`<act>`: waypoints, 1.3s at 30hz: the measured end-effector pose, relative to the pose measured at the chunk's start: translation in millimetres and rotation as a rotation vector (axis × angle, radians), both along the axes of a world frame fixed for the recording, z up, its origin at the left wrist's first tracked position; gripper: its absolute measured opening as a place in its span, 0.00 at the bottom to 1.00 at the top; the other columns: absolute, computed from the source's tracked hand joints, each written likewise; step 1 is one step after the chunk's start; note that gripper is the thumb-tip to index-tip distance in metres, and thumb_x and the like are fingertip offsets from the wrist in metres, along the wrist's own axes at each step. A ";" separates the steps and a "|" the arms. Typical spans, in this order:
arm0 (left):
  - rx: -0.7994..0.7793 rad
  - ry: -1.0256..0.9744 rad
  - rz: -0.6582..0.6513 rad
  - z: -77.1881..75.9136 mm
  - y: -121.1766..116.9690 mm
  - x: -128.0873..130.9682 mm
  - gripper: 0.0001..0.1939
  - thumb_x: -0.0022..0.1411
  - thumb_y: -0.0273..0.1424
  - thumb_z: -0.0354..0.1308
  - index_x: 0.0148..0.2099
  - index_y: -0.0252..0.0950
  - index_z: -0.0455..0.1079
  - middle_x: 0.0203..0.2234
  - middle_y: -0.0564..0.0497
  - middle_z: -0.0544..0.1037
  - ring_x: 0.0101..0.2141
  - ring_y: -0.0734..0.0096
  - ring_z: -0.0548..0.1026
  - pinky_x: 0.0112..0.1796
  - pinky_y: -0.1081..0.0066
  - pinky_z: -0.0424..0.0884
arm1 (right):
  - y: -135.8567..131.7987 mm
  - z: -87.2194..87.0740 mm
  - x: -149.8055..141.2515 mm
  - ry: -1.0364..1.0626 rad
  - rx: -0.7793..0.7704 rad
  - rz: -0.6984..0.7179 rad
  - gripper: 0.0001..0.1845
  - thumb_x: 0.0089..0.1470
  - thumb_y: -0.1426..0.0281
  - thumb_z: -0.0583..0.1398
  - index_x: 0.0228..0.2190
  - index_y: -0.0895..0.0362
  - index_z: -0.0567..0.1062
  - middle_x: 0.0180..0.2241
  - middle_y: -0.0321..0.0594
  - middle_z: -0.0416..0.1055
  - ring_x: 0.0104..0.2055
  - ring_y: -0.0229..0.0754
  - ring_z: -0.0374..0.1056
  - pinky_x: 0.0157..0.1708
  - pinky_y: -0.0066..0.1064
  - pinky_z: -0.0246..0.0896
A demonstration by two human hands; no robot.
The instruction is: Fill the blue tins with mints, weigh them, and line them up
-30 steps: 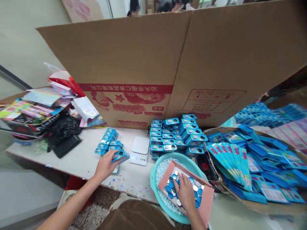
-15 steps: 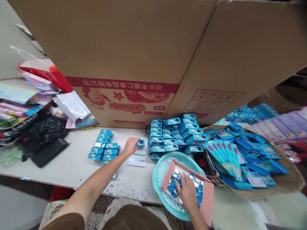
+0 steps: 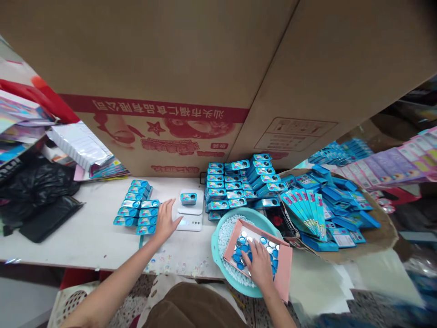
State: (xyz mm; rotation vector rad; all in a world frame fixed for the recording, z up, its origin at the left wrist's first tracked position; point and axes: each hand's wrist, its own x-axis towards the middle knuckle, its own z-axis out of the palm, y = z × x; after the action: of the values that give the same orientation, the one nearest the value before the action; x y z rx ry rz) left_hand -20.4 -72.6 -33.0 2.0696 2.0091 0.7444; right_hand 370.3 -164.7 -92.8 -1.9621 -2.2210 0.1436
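My left hand (image 3: pixel 166 222) is open, fingers stretched out, beside the right column of a small group of blue boxes (image 3: pixel 148 215) with round holes. A single blue box (image 3: pixel 188 198) stands on a small white scale (image 3: pixel 190 210) to the right of that hand. A second white scale (image 3: pixel 189 223) lies in front of it. My right hand (image 3: pixel 260 264) reaches into a pink cardboard box (image 3: pixel 285 273), fingers apart over blue and silver round caps (image 3: pixel 241 248). The pink box rests in a turquoise basin (image 3: pixel 215 246) of small white balls (image 3: pixel 227 228).
Stacked blue boxes (image 3: pixel 218 193) stand behind the basin. At right, an open carton (image 3: pixel 385 241) holds many flat blue packs (image 3: pixel 344 209). A tall brown carton (image 3: pixel 164 54) closes off the back. Black plastic bags (image 3: pixel 41 182) and papers (image 3: pixel 80 143) lie at left.
My left hand has let go of the blue box on the scale and moved left and toward me, beside the small group. My right hand stays over the caps. The view has shifted slightly.
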 end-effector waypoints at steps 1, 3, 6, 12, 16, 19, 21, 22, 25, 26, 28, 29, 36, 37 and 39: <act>0.010 -0.021 0.022 -0.1 -20.1 1.5 0.31 0.56 0.38 0.56 0.60 0.36 0.53 0.52 0.41 0.64 0.54 0.54 0.61 0.54 0.52 0.59 | 0.1 -0.3 1.1 0.002 -0.002 0.003 0.28 0.58 0.52 0.47 0.51 0.58 0.67 0.52 0.52 0.65 0.57 0.56 0.55 0.52 0.47 0.53; -0.008 -0.070 0.066 -3.9 -63.6 7.4 0.26 0.58 0.38 0.54 0.58 0.36 0.56 0.48 0.42 0.68 0.52 0.56 0.64 0.52 0.53 0.62 | 0.4 -1.0 3.0 0.006 -0.003 0.015 0.28 0.58 0.53 0.47 0.51 0.58 0.67 0.52 0.52 0.65 0.57 0.55 0.55 0.52 0.47 0.52; -0.118 -0.167 0.099 -17.1 -126.6 19.9 0.22 0.58 0.38 0.54 0.54 0.38 0.60 0.45 0.44 0.71 0.48 0.59 0.68 0.49 0.55 0.66 | 1.6 -1.6 3.9 0.016 0.000 0.049 0.28 0.58 0.54 0.48 0.51 0.58 0.67 0.53 0.51 0.64 0.58 0.55 0.54 0.53 0.47 0.52; -0.333 -0.340 0.195 -34.3 -184.0 33.6 0.17 0.54 0.37 0.55 0.46 0.40 0.67 0.36 0.47 0.76 0.42 0.59 0.73 0.46 0.54 0.69 | 7.1 -1.3 -0.1 0.043 0.001 0.111 0.26 0.58 0.55 0.50 0.51 0.58 0.67 0.54 0.51 0.63 0.58 0.56 0.54 0.53 0.48 0.54; -0.332 -0.358 0.213 -26.7 -175.7 31.8 0.14 0.54 0.37 0.55 0.44 0.40 0.68 0.37 0.48 0.76 0.42 0.59 0.73 0.47 0.55 0.68 | 12.0 -1.4 -1.4 0.069 -0.006 0.163 0.26 0.58 0.56 0.51 0.52 0.57 0.66 0.54 0.50 0.63 0.57 0.55 0.56 0.52 0.47 0.55; -0.329 -0.342 0.208 -22.2 -166.4 31.5 0.13 0.54 0.37 0.55 0.42 0.39 0.69 0.36 0.48 0.76 0.41 0.59 0.73 0.46 0.55 0.68 | 14.3 -2.8 -1.1 0.072 -0.034 0.175 0.26 0.57 0.57 0.51 0.52 0.57 0.66 0.55 0.50 0.63 0.57 0.55 0.56 0.52 0.47 0.55; -0.332 -0.326 0.196 -22.8 -161.5 33.1 0.13 0.54 0.37 0.55 0.41 0.39 0.69 0.36 0.48 0.76 0.41 0.59 0.73 0.47 0.55 0.68 | 14.6 -3.8 -0.7 0.071 -0.056 0.177 0.25 0.58 0.57 0.51 0.52 0.57 0.66 0.55 0.49 0.62 0.58 0.55 0.55 0.53 0.48 0.55; -0.336 -0.319 0.183 -24.1 -158.8 34.1 0.12 0.54 0.37 0.55 0.41 0.39 0.69 0.36 0.48 0.76 0.41 0.59 0.73 0.47 0.56 0.68 | 14.4 -4.1 -0.3 0.074 -0.065 0.176 0.25 0.58 0.57 0.51 0.52 0.57 0.66 0.56 0.49 0.62 0.58 0.55 0.55 0.53 0.48 0.55; -0.322 -0.295 0.135 -28.6 -144.3 35.9 0.12 0.56 0.37 0.53 0.41 0.39 0.69 0.36 0.48 0.76 0.41 0.60 0.73 0.46 0.57 0.69 | 12.7 -3.1 1.8 0.098 -0.064 0.171 0.26 0.58 0.56 0.51 0.53 0.56 0.64 0.56 0.49 0.61 0.59 0.55 0.54 0.53 0.48 0.55; -0.301 -0.280 0.127 -29.5 -135.7 35.4 0.12 0.57 0.36 0.53 0.42 0.39 0.68 0.37 0.47 0.76 0.42 0.60 0.73 0.46 0.58 0.69 | 11.8 -2.1 2.8 0.107 -0.056 0.163 0.26 0.58 0.56 0.51 0.54 0.56 0.64 0.56 0.49 0.61 0.59 0.55 0.54 0.53 0.48 0.55; -0.227 -0.230 0.134 -29.2 -110.6 32.0 0.14 0.58 0.36 0.52 0.45 0.37 0.67 0.39 0.45 0.75 0.44 0.59 0.71 0.47 0.57 0.67 | 9.7 0.6 4.8 0.124 -0.039 0.148 0.26 0.58 0.56 0.51 0.53 0.57 0.64 0.56 0.49 0.61 0.59 0.55 0.53 0.53 0.48 0.54; -0.181 -0.200 0.147 -28.1 -93.9 29.3 0.17 0.58 0.37 0.52 0.48 0.36 0.65 0.41 0.43 0.74 0.46 0.58 0.70 0.49 0.56 0.66 | 8.5 2.3 5.5 0.129 -0.029 0.138 0.26 0.58 0.56 0.51 0.53 0.57 0.65 0.56 0.50 0.61 0.59 0.55 0.53 0.54 0.48 0.54; -0.106 -0.176 0.240 -27.4 50.4 11.9 0.40 0.45 0.35 0.63 0.59 0.31 0.53 0.54 0.36 0.64 0.56 0.49 0.61 0.54 0.53 0.59 | 1.6 24.0 -3.0 0.157 0.032 0.028 0.25 0.59 0.56 0.50 0.53 0.56 0.64 0.55 0.50 0.62 0.59 0.54 0.54 0.54 0.49 0.54; -0.144 -0.199 0.205 -29.8 65.7 10.7 0.39 0.44 0.35 0.64 0.57 0.32 0.55 0.54 0.37 0.65 0.56 0.49 0.62 0.54 0.54 0.60 | 0.8 27.5 -5.4 0.161 0.032 0.012 0.25 0.59 0.56 0.50 0.53 0.56 0.64 0.55 0.50 0.62 0.59 0.54 0.54 0.54 0.48 0.55; -0.234 -0.249 0.065 -33.8 86.3 8.5 0.31 0.44 0.36 0.63 0.51 0.35 0.62 0.49 0.43 0.71 0.52 0.53 0.67 0.51 0.58 0.64 | -1.3 32.8 -9.5 0.175 0.035 -0.022 0.25 0.59 0.56 0.50 0.54 0.55 0.64 0.56 0.49 0.62 0.59 0.53 0.55 0.55 0.48 0.55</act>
State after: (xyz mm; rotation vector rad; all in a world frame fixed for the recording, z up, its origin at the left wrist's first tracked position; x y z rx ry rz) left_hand -11.9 13.6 -66.8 1.7007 1.9291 0.7004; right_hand 360.8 -166.0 -60.0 -1.8770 -2.0776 0.2610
